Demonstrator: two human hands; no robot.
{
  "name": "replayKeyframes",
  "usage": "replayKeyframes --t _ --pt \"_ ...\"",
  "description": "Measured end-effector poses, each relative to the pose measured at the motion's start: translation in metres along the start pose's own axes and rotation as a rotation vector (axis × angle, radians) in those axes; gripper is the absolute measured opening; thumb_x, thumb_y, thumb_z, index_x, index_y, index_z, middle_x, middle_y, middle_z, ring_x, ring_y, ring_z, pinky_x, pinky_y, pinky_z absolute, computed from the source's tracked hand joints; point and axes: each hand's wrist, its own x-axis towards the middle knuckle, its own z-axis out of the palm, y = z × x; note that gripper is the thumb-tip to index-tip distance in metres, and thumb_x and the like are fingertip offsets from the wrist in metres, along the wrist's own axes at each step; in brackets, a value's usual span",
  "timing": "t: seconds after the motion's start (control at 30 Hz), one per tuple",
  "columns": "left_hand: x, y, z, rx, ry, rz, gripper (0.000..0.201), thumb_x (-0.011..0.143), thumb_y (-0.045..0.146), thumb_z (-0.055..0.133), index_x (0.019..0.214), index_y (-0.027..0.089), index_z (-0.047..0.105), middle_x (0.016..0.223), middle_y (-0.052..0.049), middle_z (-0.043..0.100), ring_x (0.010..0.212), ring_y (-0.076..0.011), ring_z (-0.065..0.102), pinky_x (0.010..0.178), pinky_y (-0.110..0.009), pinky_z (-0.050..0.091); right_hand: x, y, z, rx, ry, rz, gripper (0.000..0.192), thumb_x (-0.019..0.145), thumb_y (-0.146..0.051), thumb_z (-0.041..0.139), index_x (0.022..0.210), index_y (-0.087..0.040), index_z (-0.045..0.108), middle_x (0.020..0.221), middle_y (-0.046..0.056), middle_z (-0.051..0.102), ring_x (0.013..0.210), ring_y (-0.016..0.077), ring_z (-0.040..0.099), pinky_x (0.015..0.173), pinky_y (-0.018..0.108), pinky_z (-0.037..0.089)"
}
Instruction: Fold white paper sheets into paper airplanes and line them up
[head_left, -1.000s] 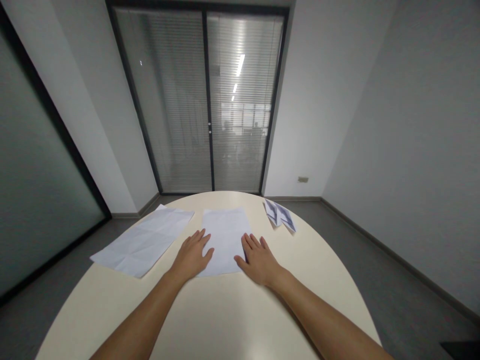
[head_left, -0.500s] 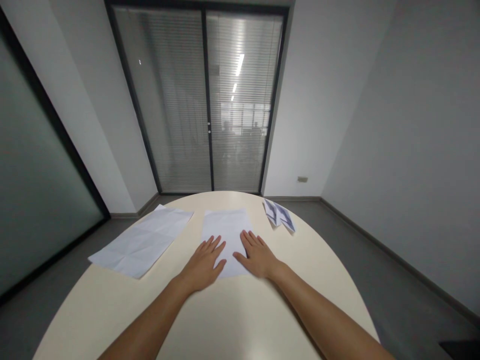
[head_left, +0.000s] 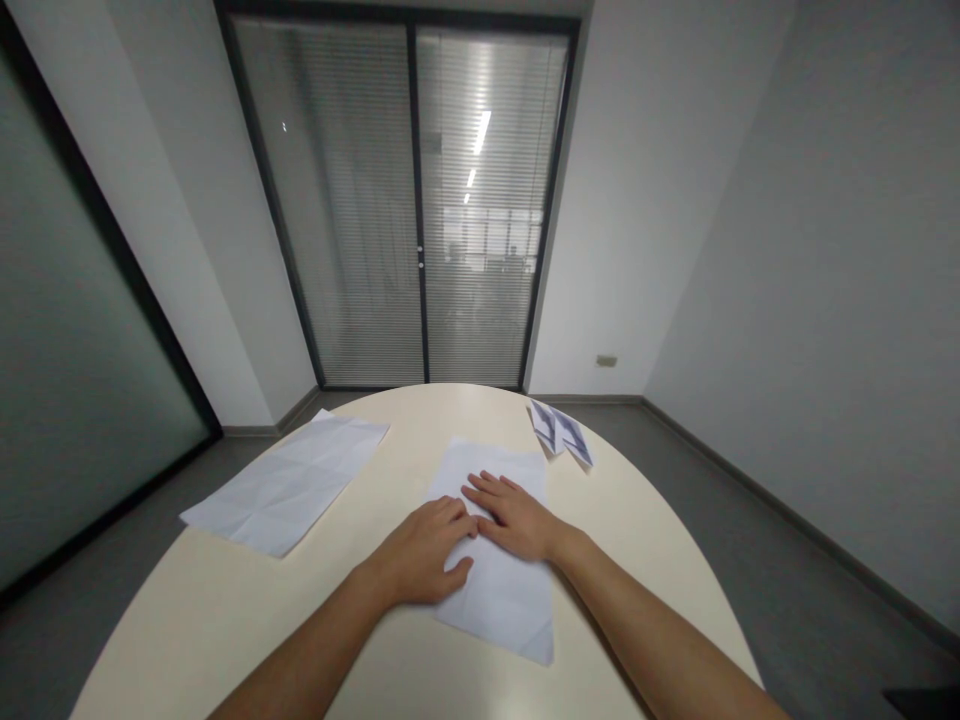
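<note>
Both hands [head_left: 472,535] rest flat on the sheet [head_left: 504,590].

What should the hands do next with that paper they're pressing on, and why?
Probably slide the left hand toward the sheet's near edge to flatten it. Both palms, with the right hand, lie flat on the white paper sheet, which sits askew on the table and shows faint creases.

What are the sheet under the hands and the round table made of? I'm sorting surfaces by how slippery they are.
The sheet looks like thin, matte white paper: faint fold creases cross it and it lies flat. The table has a smooth cream top with a soft sheen near the front edge, probably laminate or painted board; the pictures cannot settle which. Both the left hand and right hand press flat on the sheet.
</note>
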Motion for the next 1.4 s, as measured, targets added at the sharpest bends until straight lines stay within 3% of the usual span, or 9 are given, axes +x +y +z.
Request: replayKeyframes --t 0.17,0.27,0.37,0.57,0.73,0.83,0.97,1.23,1.4 --pt "-0.004 -0.01 0.017 -0.018 -0.051 -0.015 0.059 0.091 0.032 0.053 0.149 0.026 0.04 0.16 -0.009 0.032 0.149 -0.0288 0.026 0.122 -0.051 0.023 0.003 0.025 0.0 -0.036 0.059 0.218 0.063 0.102 -0.056 0.027 0.155 -0.023 0.033 0.163 0.008 0.022 0.152 0.0283 0.014 0.121 0.052 0.014" --pt "-0.005 -0.014 0.02 -0.022 -0.083 -0.03 0.063 0.093 0.038 0.053 0.153 0.029 0.034 0.164 -0.007 0.023 0.151 -0.0284 0.02 0.122 -0.052 0.02 0.004 0.041 0.0 -0.099 0.116 0.416 0.071 0.101 -0.058 0.029 0.156 -0.015 0.028 0.164 0.011 0.02 0.152 0.0308 0.012 0.121 0.051 0.013" --pt "-0.005 -0.014 0.02 -0.016 -0.095 -0.036 0.063 0.094 0.041 0.052 0.153 0.03 0.034 0.164 -0.007 0.022 0.152 -0.0272 0.019 0.123 -0.052 0.019 0.005 0.05 0.001 -0.15 0.174 0.488 0.073 0.1 -0.056 0.033 0.154 -0.007 0.032 0.161 0.018 0.024 0.151 0.0328 0.017 0.121 0.049 0.016" --pt "-0.002 -0.018 0.028 0.039 -0.004 -0.188 0.058 0.095 0.043 0.05 0.15 0.027 0.041 0.162 -0.009 0.027 0.15 -0.0274 0.023 0.121 -0.052 0.022 0.006 0.029 0.0 -0.106 0.342 0.212 0.058 0.1 -0.045 0.04 0.144 -0.009 0.049 0.157 0.017 0.036 0.15 0.0302 0.023 0.121 0.049 0.022" --pt "0.005 -0.033 0.032 0.13 0.117 -0.368 0.055 0.095 0.041 0.049 0.146 0.022 0.047 0.158 -0.012 0.036 0.147 -0.0305 0.032 0.119 -0.051 0.028 0.0 -0.005 -0.001 0.014 0.117 -0.067 0.062 0.098 -0.053 0.044 0.15 -0.02 0.043 0.158 0.011 0.036 0.148 0.0282 0.028 0.121 0.05 0.021" --pt "0.007 -0.038 0.03 0.153 0.226 -0.392 0.044 0.094 0.036 0.05 0.134 0.019 0.06 0.148 -0.012 0.051 0.139 -0.0291 0.045 0.116 -0.047 0.035 -0.001 -0.009 0.001 0.018 0.004 -0.054 0.07 0.095 -0.058 0.047 0.154 -0.022 0.036 0.16 0.012 0.03 0.149 0.0302 0.024 0.121 0.052 0.019" --pt "0.006 -0.036 0.026 0.079 0.289 -0.277 0.034 0.094 0.033 0.051 0.121 0.022 0.067 0.132 -0.008 0.065 0.125 -0.0242 0.057 0.112 -0.041 0.043 0.0 0.002 0.001 -0.022 0.042 0.059 0.07 0.096 -0.061 0.045 0.153 -0.022 0.037 0.16 0.012 0.03 0.149 0.0313 0.024 0.12 0.053 0.018" --pt "0.002 -0.04 0.029 0.038 0.171 -0.233 0.045 0.09 0.043 0.058 0.13 0.024 0.063 0.149 -0.007 0.051 0.143 -0.028 0.04 0.118 -0.046 0.035 0.004 0.015 -0.001 -0.087 0.223 0.036 0.055 0.096 -0.057 0.049 0.136 -0.022 0.061 0.146 0.013 0.053 0.136 0.029 0.047 0.115 0.045 0.031" --pt "0.002 -0.045 0.029 0.011 0.147 -0.25 0.047 0.092 0.046 0.057 0.133 0.024 0.062 0.151 -0.006 0.049 0.145 -0.028 0.036 0.119 -0.047 0.034 -0.001 0.014 -0.005 -0.04 0.124 0.011 0.06 0.093 -0.057 0.052 0.143 -0.023 0.055 0.154 0.014 0.043 0.143 0.0334 0.036 0.117 0.052 0.028"
